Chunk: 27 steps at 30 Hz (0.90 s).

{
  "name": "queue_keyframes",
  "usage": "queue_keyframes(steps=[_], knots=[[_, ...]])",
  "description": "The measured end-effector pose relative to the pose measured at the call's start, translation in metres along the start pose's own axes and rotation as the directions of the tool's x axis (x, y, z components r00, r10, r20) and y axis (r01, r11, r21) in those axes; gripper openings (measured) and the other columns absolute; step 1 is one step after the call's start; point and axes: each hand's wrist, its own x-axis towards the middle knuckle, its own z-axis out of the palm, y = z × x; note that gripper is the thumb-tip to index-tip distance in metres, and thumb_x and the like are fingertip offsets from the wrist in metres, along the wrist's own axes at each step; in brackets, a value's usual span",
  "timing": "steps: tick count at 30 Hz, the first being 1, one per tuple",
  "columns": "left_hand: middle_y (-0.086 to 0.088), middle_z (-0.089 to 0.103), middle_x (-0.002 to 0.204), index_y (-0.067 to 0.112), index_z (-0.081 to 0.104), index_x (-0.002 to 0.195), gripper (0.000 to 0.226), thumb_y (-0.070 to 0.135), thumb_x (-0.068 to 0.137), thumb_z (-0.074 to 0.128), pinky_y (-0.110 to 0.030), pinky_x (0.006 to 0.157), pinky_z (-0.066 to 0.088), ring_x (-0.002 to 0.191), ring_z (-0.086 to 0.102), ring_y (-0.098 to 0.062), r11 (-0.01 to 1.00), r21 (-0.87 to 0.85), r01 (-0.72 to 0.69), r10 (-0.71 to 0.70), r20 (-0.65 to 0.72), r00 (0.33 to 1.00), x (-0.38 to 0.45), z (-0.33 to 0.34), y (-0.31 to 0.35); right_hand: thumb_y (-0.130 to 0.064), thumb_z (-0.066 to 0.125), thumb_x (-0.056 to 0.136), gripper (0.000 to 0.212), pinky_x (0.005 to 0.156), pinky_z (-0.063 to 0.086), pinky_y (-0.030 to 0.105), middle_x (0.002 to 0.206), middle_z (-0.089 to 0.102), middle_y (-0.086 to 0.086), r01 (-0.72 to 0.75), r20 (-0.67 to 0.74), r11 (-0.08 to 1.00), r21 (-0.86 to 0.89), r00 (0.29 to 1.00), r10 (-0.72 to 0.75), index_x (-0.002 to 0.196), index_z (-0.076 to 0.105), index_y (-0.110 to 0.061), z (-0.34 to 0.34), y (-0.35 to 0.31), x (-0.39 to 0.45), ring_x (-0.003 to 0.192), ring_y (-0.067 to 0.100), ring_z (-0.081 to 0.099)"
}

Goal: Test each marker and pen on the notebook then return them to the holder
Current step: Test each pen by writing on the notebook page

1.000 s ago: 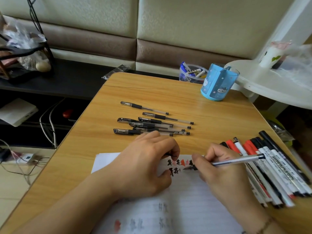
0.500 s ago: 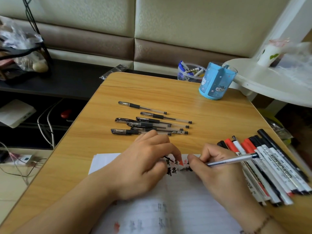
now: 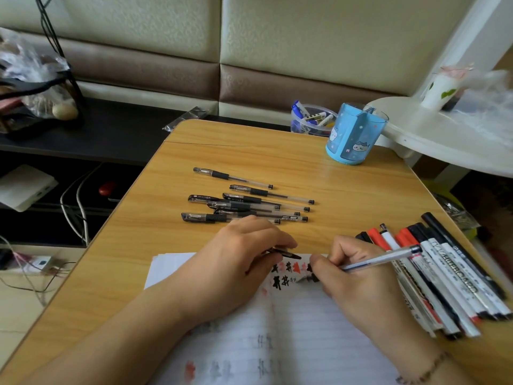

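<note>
My right hand (image 3: 358, 276) grips a clear gel pen (image 3: 383, 258) with its tip on the open lined notebook (image 3: 299, 337), beside rows of black and red test marks. Resting on the left page, my left hand (image 3: 238, 262) pinches a black pen cap (image 3: 286, 252). Several black gel pens (image 3: 249, 202) lie in a loose row on the wooden table (image 3: 347, 195) beyond my hands. A bunch of red, black and white markers (image 3: 441, 273) lies at the right edge. The blue pen holder (image 3: 352, 137) stands at the far right corner.
A clear tub (image 3: 311, 119) with small markers sits behind the holder. A white round side table (image 3: 444, 140) overhangs the far right corner. To the left are a dark shelf (image 3: 91, 134), cables (image 3: 75, 212) and a plastic bag (image 3: 33, 79).
The pen tip has shifted slightly along the row of marks. My left hand's fingers now show the black cap between them. The view has drifted a little.
</note>
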Motion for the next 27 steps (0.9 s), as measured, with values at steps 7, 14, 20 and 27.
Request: queue_keyframes(steps=[7,14,20,27], knots=[[0.007,0.068,0.097,0.014,0.071,0.102,0.017,0.012,0.086,0.065,-0.022,0.075,0.051,0.09,0.064,-0.006,0.997,-0.065,0.03,-0.032,-0.041,0.999,0.001,-0.002,-0.002,-0.044,0.073,0.077,0.044,0.038,0.034,0.025,0.041,0.043,-0.003,0.04,-0.094,0.921,0.387,0.996,-0.003,0.055,0.045,-0.017,-0.004,-0.012,-0.006,0.037,0.013,0.038],[0.008,0.069,0.094,0.014,0.068,0.103,0.017,0.013,0.086,0.068,-0.028,0.072,0.054,0.087,0.065,-0.005,0.99,-0.139,-0.023,0.008,-0.108,0.994,0.0,-0.002,0.004,-0.049,0.075,0.074,0.043,0.042,0.039,0.026,0.046,0.05,0.001,0.034,-0.018,0.925,0.379,0.999,-0.03,0.061,0.052,-0.015,-0.002,-0.017,-0.005,0.042,0.018,0.044],[0.009,0.069,0.09,0.019,0.067,0.1,0.019,0.014,0.083,0.073,-0.023,0.07,0.053,0.082,0.066,-0.006,0.968,-0.238,-0.079,0.043,-0.154,0.987,-0.001,-0.001,0.011,-0.052,0.086,0.057,0.035,0.049,0.046,0.018,0.061,0.065,-0.001,0.041,0.056,0.901,0.432,0.996,-0.073,0.065,0.07,-0.022,-0.001,-0.018,-0.007,0.051,0.008,0.056],[0.009,0.069,0.076,0.02,0.068,0.089,0.019,0.007,0.076,0.076,-0.019,0.067,0.05,0.071,0.066,-0.009,0.944,-0.331,-0.012,-0.051,-0.181,0.982,-0.003,0.002,0.015,-0.047,0.083,0.065,0.032,0.048,0.049,0.025,0.064,0.066,-0.004,0.15,0.01,0.914,0.377,0.986,-0.166,0.072,0.071,-0.018,-0.002,-0.02,-0.012,0.047,0.018,0.059]])
